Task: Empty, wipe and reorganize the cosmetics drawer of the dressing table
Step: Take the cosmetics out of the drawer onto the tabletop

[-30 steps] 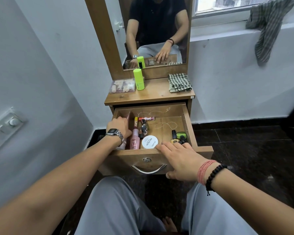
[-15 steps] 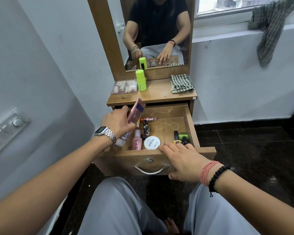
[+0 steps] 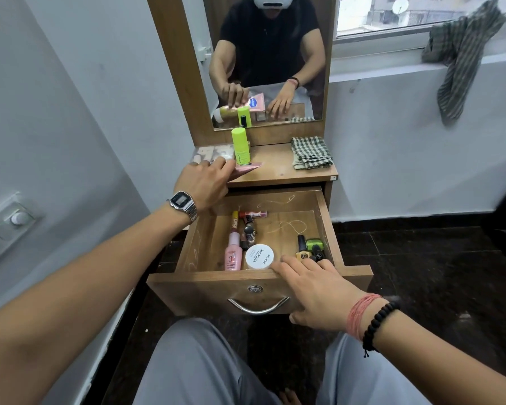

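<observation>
- Head view, nearest first, every place taken from the drawer (image 3: 324,217): the person's knees in grey trousers sit below its front panel.
- Its front panel carries a curved metal handle (image 3: 257,306) and a small lock above that.
- The right hand (image 3: 316,290) rests on the front edge at the right, fingers straight and spread over the rim, thumb down on the panel's face; it grips nothing. A red thread and a black bead bracelet sit on its wrist.
- Just inside the front edge, touching the right fingertips, lies a white round jar (image 3: 259,256).
- Left of the jar a pink bottle (image 3: 233,254) lies lengthwise.
- In the front right corner of the drawer, small nail polish bottles (image 3: 310,248) cluster, one with a green cap.
- Further back on the left lie a yellow stick, a dark tube and a red lipstick (image 3: 253,214).
- The drawer's back right floor is bare wood with pale scribbles.
- Above the drawer's back left corner, the left hand (image 3: 205,182), with a metal watch, pinches a pink tube (image 3: 246,170) and holds it low at the tabletop (image 3: 278,171); whether the tube touches the wood I cannot tell.
- Beyond the tube stands a lime-green bottle (image 3: 240,146), with a clear box (image 3: 214,153) to its left.
- A folded checked cloth (image 3: 311,152) lies on the tabletop above the drawer's right side.
- Behind it all rises the mirror (image 3: 275,54).
</observation>
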